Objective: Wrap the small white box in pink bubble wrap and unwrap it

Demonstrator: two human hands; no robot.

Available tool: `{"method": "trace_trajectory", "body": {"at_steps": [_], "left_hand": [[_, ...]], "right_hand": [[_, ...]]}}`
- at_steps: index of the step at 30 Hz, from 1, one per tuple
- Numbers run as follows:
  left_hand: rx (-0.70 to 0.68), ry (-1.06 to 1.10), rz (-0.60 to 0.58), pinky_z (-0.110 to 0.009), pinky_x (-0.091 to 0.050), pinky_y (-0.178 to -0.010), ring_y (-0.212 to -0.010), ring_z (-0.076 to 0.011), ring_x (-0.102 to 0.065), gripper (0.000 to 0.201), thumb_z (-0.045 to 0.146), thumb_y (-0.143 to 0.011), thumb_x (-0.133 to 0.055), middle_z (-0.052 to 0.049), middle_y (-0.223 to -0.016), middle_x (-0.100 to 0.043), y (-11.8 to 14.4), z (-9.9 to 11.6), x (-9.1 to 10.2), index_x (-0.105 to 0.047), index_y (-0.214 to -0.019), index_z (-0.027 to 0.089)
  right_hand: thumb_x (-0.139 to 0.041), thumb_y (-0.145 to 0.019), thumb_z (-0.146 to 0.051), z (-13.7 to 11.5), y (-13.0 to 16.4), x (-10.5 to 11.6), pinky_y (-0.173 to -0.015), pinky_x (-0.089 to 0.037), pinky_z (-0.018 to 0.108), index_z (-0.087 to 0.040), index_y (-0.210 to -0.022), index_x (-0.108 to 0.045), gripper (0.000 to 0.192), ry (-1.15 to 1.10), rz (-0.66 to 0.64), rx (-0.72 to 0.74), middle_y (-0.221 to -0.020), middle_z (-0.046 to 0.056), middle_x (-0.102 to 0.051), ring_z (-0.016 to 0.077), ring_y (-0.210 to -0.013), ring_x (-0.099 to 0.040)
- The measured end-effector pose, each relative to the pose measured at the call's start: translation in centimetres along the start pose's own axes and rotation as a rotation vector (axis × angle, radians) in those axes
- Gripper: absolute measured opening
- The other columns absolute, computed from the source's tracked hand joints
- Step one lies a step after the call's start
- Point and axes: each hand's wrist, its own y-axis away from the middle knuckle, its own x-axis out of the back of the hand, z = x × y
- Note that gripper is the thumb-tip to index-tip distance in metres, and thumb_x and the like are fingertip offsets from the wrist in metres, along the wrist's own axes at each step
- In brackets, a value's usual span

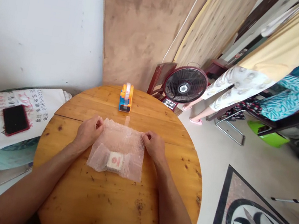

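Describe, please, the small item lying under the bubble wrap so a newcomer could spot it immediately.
Start at the round wooden table. Between the left hand and right hand, whose fingers pinch its far corners, lies a sheet of bubble wrap. Under its near half sits a small pale square block with a red round mark, unlike the orange tape dispenser beyond.

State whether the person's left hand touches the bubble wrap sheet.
Touching: the head view shows the left hand pinching the bubble wrap sheet's far left corner.
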Motion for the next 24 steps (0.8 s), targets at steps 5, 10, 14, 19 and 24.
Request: {"method": "trace_trajectory", "body": {"at_steps": [5,10,14,19,24], "left_hand": [[-0.092,0.019,0.079,-0.028,-0.044,-0.067,-0.074,-0.0195,-0.062,0.012,0.024,-0.079,-0.055,-0.004,-0.082,-0.069,0.1,0.2,0.2,-0.066,-0.082,0.022],[-0.396,0.268,0.108,-0.031,-0.047,-0.078,-0.079,-0.0203,-0.063,0.016,0.028,-0.082,-0.055,-0.005,-0.080,-0.070,0.9,1.7,1.5,-0.068,-0.080,0.020],[-0.392,0.391,-0.112,-0.029,-0.048,-0.072,-0.073,-0.0182,-0.063,0.019,0.030,-0.083,-0.055,-0.005,-0.077,-0.072,1.3,2.6,2.5,-0.070,-0.082,0.019],[-0.316,0.426,-0.455,-0.027,-0.046,-0.065,-0.072,-0.0186,-0.064,0.022,0.030,-0.081,-0.054,-0.005,-0.080,-0.074,1.4,2.4,2.6,-0.073,-0.084,0.019],[-0.352,0.367,-0.608,-0.025,-0.042,-0.062,-0.066,-0.0171,-0.060,0.026,0.031,-0.084,-0.050,-0.002,-0.070,-0.067,1.3,2.6,2.9,-0.070,-0.072,0.019]], "right_hand": [[-0.054,-0.086,-0.030,-0.3,0.1,-0.1,-0.058,-0.027,0.027,-0.020,-0.074,-0.067,0.020,0.076,0.006,-0.016,-0.073,0.006,-0.069,0.0183,-0.066,-0.056],[-0.053,-0.087,-0.032,-0.4,0.2,-0.1,-0.058,-0.027,0.028,-0.020,-0.076,-0.068,0.022,0.103,0.006,-0.023,-0.076,0.008,-0.070,0.0197,-0.068,-0.057],[-0.054,-0.087,-0.033,-0.4,0.0,-0.1,-0.057,-0.027,0.027,-0.020,-0.075,-0.067,0.022,0.100,-0.006,-0.027,-0.074,0.007,-0.069,0.0186,-0.066,-0.056],[-0.054,-0.087,-0.034,-0.3,-0.1,-0.1,-0.058,-0.027,0.027,-0.020,-0.073,-0.065,0.023,0.093,-0.008,-0.022,-0.073,0.006,-0.068,0.0178,-0.065,-0.055],[-0.053,-0.088,-0.034,-0.2,-0.1,-0.1,-0.058,-0.028,0.027,-0.020,-0.073,-0.065,0.024,0.094,-0.012,-0.014,-0.073,0.006,-0.068,0.0179,-0.066,-0.055]]}}
